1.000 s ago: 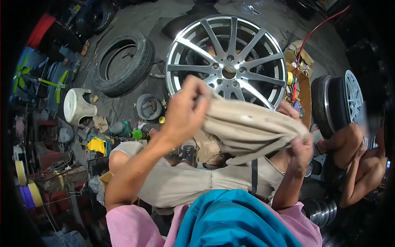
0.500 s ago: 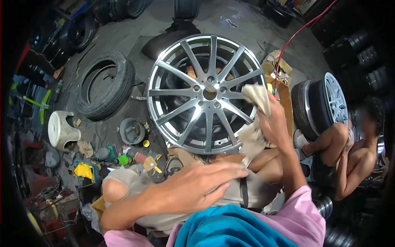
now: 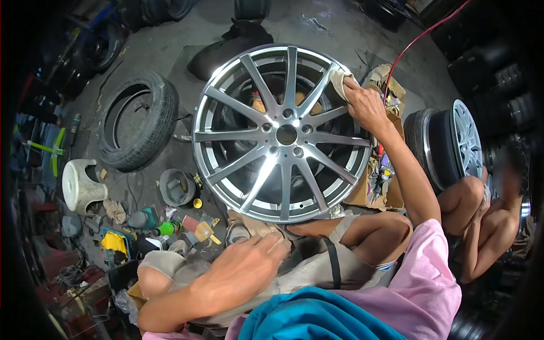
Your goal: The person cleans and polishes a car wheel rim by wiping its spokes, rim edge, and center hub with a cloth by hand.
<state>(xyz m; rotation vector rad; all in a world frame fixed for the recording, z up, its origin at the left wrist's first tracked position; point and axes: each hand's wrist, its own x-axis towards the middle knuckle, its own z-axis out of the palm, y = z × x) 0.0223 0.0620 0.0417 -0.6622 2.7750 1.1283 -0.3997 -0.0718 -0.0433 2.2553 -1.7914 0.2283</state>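
A large silver multi-spoke wheel rim (image 3: pixel 287 135) lies face up in front of my knees. My right hand (image 3: pixel 365 105) presses a folded beige cloth (image 3: pixel 341 84) against the rim's upper right edge, its fingers closed on the cloth. Over my lap, below the rim, my left hand (image 3: pixel 252 266) hovers palm down, away from the rim. Its fingers are blurred, and whether they hold anything cannot be made out.
A loose tyre (image 3: pixel 137 120) and white stool (image 3: pixel 83 187) are at the left, beside a grey bucket (image 3: pixel 177 187). A cardboard box (image 3: pixel 395 192) and upright wheels (image 3: pixel 436 147) stand right. Another person (image 3: pixel 492 221) sits at the far right. A red hose (image 3: pixel 416 35) runs behind.
The cloth, first spread between both hands, is now bunched in my right hand, which has moved up onto the rim's edge. My left hand has let go and moved down over my lap.
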